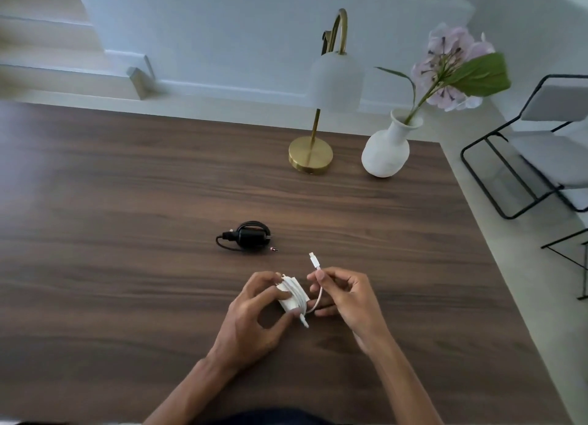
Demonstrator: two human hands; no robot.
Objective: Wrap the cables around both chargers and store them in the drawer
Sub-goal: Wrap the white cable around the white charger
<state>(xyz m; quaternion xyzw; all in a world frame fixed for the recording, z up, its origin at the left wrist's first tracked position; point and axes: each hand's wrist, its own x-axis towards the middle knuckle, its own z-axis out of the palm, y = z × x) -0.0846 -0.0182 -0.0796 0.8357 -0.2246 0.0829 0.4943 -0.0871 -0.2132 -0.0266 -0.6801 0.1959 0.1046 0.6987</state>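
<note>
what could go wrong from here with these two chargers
1. The white cable's free end is only pinched by the right hand; if let go untucked, the coils on the white charger in the left hand may spring loose.
2. The black charger lies on the table with its cable tip trailing loose; it could unwind or snag when lifted.
</note>
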